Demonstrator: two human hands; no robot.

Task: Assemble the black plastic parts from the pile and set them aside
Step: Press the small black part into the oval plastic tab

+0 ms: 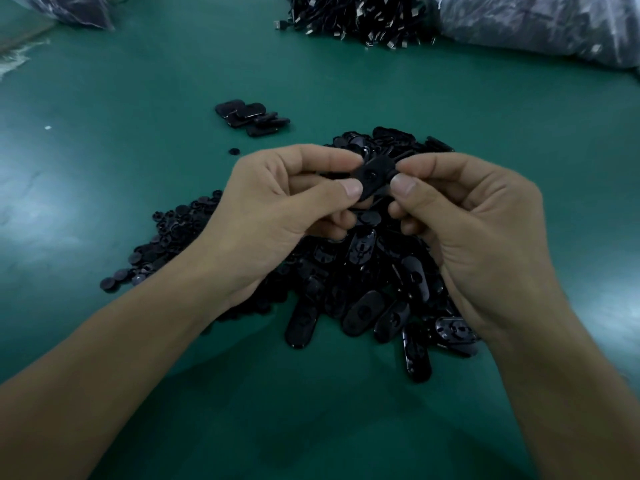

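Note:
Both hands hold one black oval plastic part (375, 176) above the pile. My left hand (291, 202) pinches its left end between thumb and forefinger. My right hand (460, 220) pinches its right end the same way. Under the hands lies a big pile of black oval parts (367, 289) on the green table (138, 168). A smaller heap of round black button-like parts (166, 244) spreads to the left of it, partly hidden by my left wrist. A small group of assembled black parts (251, 117) lies apart, further back.
A single round black piece (234, 151) lies alone behind my left hand. A heap of black cables with metal plugs (356, 19) sits at the far edge. Clear plastic bags lie at the back right (540, 26) and back left (76, 8).

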